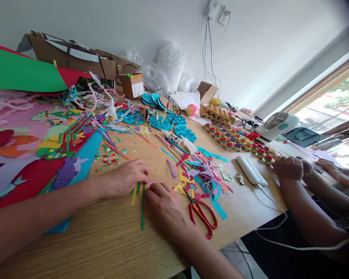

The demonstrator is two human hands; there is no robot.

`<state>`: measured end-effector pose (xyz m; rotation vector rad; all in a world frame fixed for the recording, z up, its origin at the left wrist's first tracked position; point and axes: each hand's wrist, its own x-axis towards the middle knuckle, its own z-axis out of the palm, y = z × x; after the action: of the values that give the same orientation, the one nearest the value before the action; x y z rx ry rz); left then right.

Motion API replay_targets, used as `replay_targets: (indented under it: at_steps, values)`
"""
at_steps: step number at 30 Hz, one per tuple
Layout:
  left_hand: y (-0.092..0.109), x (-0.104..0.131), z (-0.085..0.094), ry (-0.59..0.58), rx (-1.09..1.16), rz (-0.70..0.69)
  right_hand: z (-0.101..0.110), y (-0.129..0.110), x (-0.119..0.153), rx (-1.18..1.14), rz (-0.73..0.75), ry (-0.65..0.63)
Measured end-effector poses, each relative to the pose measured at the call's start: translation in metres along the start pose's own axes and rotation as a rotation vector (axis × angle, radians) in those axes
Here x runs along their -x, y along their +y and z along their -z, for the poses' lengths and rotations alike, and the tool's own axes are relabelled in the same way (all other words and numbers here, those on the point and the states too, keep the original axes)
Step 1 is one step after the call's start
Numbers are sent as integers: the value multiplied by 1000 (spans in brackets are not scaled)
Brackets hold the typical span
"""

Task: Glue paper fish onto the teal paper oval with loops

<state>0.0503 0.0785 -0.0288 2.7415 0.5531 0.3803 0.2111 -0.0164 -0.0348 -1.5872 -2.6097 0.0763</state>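
Note:
My left hand (128, 176) rests low over the table with its fingers bent down onto narrow paper strips. A yellow paper strip (133, 197) and short green ends stick out beneath it. My right hand (170, 207) is closed, its fingertips at a small pink paper piece (150, 183) that nearly meets my left fingertips. Between the hands a longer green paper strip (142, 213) points toward me, its upper end by the pink piece. My fingers partly hide how the strips lie together. Red-handled scissors (202, 215) lie right of my right hand, blades on paper scraps.
Colourful paper scraps (206, 174) spread beyond the scissors, near glue bottles (189, 145). Paper fish (65, 172) lie on coloured sheets at left. A white device (251, 171) with a cable stands right, near another person's hands (289, 167). Painted egg cartons (229, 137) sit farther back.

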Motion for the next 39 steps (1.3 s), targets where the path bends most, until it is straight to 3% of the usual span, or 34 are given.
replay_targets:
  at_steps: [7, 12, 17, 22, 31, 39]
  values:
    - [-1, -6, 1, -28, 39, 109, 13, 4, -2, -255, -46, -34]
    - [-1, -1, 10, 78, 3, 77, 25, 15, -5, -502, -60, 47]
    - [15, 17, 1, 24, -181, 5, 30, 27, -15, -422, -98, 98]
    - [35, 33, -18, 81, -410, -26, 29, 26, -29, -379, -118, -60]
    - [42, 36, -21, 87, -389, -62, 36, 15, -42, -281, -135, -201]
    - [44, 38, -20, 65, -391, -54, 36, 20, -49, -252, -143, -186]
